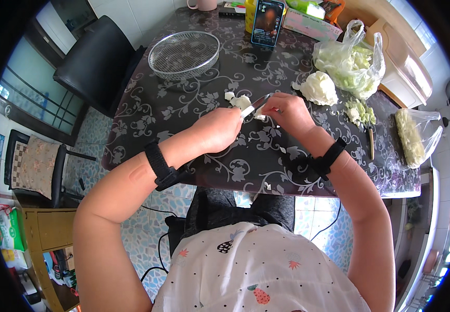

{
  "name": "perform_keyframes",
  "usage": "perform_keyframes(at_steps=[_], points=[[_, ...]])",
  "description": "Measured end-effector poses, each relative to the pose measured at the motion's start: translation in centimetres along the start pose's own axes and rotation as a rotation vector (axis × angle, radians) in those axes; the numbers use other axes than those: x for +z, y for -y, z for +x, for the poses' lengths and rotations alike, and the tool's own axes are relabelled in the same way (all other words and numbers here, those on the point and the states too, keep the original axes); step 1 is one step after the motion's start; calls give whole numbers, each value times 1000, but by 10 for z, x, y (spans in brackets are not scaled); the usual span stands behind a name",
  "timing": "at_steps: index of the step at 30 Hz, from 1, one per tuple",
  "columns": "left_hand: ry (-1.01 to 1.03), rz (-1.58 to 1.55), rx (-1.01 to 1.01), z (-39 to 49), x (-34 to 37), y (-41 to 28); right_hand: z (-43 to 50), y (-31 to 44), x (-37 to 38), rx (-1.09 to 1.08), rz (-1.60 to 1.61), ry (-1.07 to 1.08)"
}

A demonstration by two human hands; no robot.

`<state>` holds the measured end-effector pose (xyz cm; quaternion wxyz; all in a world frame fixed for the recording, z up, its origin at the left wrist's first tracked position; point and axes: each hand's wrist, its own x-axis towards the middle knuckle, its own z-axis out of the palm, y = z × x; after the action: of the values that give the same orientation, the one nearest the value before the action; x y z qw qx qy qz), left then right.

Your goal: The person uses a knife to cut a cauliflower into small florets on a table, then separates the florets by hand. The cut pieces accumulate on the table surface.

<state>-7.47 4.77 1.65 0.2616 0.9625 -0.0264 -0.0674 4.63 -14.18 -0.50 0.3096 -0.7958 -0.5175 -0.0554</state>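
Note:
My left hand (221, 126) grips a small knife (260, 102), its blade angled up and to the right over the table. Close beside the blade, my right hand (289, 113) pinches a white cauliflower piece (260, 114), partly hidden by the fingers. Small cut cauliflower florets (241, 102) lie just beyond my left hand. Farther right sits a larger white cauliflower head (315, 89). Crumbs of it are scattered on the dark, flower-patterned table (201, 167) around and below my hands.
A round wire-mesh basket (184, 56) stands at the far left, a propped phone (267, 23) at the back. To the right are a plastic bag of leaves (352, 64), green trimmings (359, 113), a thin-handled tool (371, 144) and a bagged vegetable (410, 140). A black chair (96, 66) adjoins the table.

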Motion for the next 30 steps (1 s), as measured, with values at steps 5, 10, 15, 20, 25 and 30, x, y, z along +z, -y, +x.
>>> perform_keyframes(at_steps=[5, 10, 15, 20, 25, 30], points=[[28, 58, 16, -3, 1, -2, -1, -6, 4, -33, 26, -31], [94, 162, 30, -3, -2, -3, 1, -6, 2, -141, -48, -38], [127, 135, 43, 0, -6, -6, 0, -1, 0, -82, -33, -13], [152, 95, 58, 3, -7, -3, 0, -4, 0, -76, -18, -3], [158, 88, 70, 7, -8, -2, 1, -7, 1, -106, -32, -4], [155, 137, 91, 10, -9, -3, 2, -9, 1, -116, -45, 1]])
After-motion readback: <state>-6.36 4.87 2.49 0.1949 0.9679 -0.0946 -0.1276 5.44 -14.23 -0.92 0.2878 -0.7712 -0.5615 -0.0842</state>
